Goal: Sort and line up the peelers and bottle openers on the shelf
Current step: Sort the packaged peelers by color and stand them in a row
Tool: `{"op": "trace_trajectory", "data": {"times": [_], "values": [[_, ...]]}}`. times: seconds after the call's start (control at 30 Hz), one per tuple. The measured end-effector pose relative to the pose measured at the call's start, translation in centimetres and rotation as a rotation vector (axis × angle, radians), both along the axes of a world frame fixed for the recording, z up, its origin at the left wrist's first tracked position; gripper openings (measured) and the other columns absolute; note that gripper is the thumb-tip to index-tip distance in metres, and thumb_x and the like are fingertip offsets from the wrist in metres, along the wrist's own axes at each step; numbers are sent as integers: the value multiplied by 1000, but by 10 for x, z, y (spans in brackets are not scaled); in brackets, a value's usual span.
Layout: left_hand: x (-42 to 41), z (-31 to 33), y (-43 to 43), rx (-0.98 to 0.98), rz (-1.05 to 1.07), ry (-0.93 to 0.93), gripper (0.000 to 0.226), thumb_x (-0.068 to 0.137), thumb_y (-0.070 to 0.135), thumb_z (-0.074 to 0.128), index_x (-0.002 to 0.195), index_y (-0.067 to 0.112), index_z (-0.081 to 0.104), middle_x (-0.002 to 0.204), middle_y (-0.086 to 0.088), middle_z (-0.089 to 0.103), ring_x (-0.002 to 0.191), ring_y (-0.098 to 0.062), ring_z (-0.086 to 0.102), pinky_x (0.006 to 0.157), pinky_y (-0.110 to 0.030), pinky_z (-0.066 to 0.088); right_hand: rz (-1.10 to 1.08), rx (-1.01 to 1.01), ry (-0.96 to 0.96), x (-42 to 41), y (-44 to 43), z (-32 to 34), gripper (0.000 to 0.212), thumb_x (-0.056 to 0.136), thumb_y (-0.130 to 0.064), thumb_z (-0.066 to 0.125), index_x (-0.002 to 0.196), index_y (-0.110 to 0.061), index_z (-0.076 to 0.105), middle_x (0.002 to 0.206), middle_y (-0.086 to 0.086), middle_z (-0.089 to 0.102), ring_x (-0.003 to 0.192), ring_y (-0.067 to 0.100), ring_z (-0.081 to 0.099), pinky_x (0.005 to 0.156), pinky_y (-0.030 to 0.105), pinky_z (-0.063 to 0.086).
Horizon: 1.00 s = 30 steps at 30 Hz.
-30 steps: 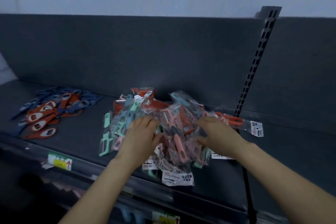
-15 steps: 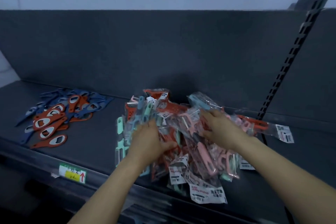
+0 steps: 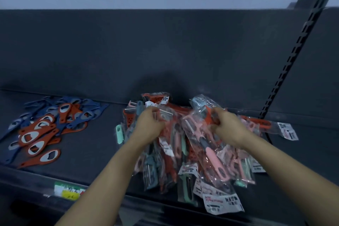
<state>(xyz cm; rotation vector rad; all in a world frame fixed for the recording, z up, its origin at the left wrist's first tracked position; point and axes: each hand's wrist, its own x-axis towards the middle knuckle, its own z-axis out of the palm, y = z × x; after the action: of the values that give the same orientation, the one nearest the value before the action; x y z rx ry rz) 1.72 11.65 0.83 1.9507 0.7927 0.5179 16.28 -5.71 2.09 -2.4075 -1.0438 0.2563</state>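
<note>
A jumbled pile of bagged peelers (image 3: 185, 154), pink, red and mint, lies on the dark shelf (image 3: 88, 145) in the middle. My left hand (image 3: 149, 126) grips peeler bags at the pile's left top. My right hand (image 3: 226, 127) pinches the top of a pink peeler bag (image 3: 209, 148) at the pile's right. A loose heap of red and blue bottle openers (image 3: 47, 128) lies on the shelf to the left, apart from both hands.
The shelf's dark back panel (image 3: 165, 51) rises right behind the pile. A slotted upright rail (image 3: 291, 57) stands at the right. A green and yellow price tag (image 3: 68, 190) sits on the shelf's front edge. One bagged red peeler (image 3: 264, 124) lies off to the right.
Both hands have moved up toward the far side of the peeler pile and closed on bags there. The camera has drawn closer to the pile.
</note>
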Motion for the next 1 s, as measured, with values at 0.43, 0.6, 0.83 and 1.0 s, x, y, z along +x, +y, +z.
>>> {"op": "trace_trajectory", "data": {"times": [0.43, 0.6, 0.83, 1.0], "values": [[52, -1, 43, -14, -168, 53, 17, 85, 13, 65, 100, 11, 56, 81, -2, 60, 64, -14, 53, 49, -16, 40, -164, 147, -12, 10, -2, 8, 7, 87, -9, 55, 89, -9, 48, 77, 2, 56, 74, 24, 52, 62, 31, 37], [62, -7, 39, 9, -242, -11, 22, 79, 8, 71, 82, 18, 52, 98, 5, 55, 84, -12, 54, 63, -10, 40, -143, 144, -18, 11, -6, 7, 9, 88, -11, 56, 87, -11, 47, 74, -4, 53, 67, 14, 49, 60, 31, 35], [71, -1, 25, 393, -429, 192, 15, 79, 13, 65, 82, 19, 51, 93, -5, 63, 95, -30, 58, 85, -39, 46, -122, 142, -6, 11, -11, 9, 14, 89, -11, 57, 82, -17, 46, 74, -6, 54, 64, 3, 49, 48, 17, 33], [61, 2, 28, 448, -308, 311, 15, 79, 22, 63, 88, 23, 51, 79, 3, 60, 82, -25, 57, 71, -32, 37, -90, 141, -4, 10, -16, 10, 20, 89, -14, 58, 78, -16, 42, 68, -4, 51, 59, 8, 46, 49, 22, 34]]}}
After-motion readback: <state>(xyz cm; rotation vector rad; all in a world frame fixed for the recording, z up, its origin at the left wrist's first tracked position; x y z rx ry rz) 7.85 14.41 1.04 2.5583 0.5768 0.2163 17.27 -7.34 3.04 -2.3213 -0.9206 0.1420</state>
